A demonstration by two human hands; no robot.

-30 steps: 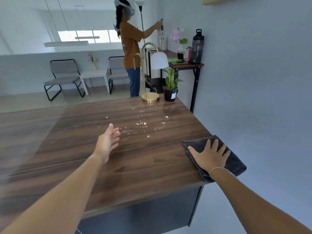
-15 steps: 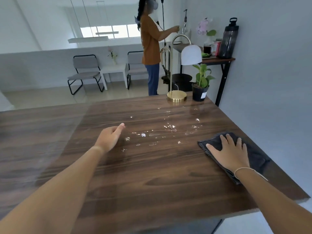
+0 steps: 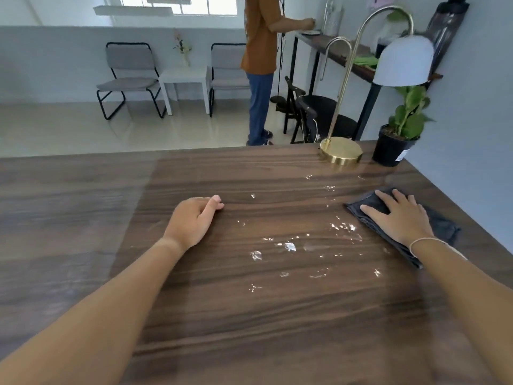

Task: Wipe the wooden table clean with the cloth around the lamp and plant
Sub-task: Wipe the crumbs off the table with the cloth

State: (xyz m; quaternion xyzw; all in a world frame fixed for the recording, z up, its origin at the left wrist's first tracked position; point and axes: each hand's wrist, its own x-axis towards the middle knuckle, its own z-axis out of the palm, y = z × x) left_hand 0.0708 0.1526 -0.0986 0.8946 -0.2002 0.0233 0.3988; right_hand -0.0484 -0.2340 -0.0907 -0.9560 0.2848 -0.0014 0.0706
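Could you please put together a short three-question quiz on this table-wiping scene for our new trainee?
1. True or false: the right hand lies flat on the dark grey folded cloth.
2. What stands nearer the wall: (a) the brass arched lamp with white shade or (b) the green plant in a black pot?
3. Fill in: the wet droplets on the dark wooden table lie between the cloth and the ____ hand.

Key: 1 true; 2 b; 3 left.
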